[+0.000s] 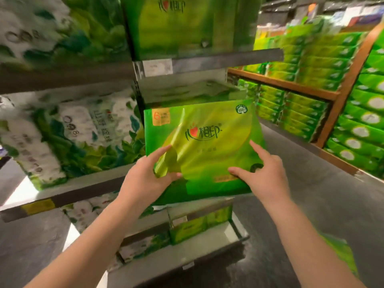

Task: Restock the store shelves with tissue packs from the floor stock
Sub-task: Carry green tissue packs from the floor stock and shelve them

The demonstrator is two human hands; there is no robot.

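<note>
Two bare forearms, left hand (pixel 145 175) and right hand (pixel 264 173) ungloved (no sleeves visible).

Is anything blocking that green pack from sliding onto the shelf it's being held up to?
Nothing visible blocks it. The green pack, held by the left hand and touched by the right hand, is at the shelf opening. The bay behind looks open, though its depth is partly hidden by the pack.

A large green tissue pack (pixel 204 146) is seen at the front of the middle shelf (pixel 199 206), its printed face tilted up and outward. An orange "6" label is carried at its top left corner, a red heart logo at its centre. Its loose plastic handle flap is lifted off the lower left face.
</note>
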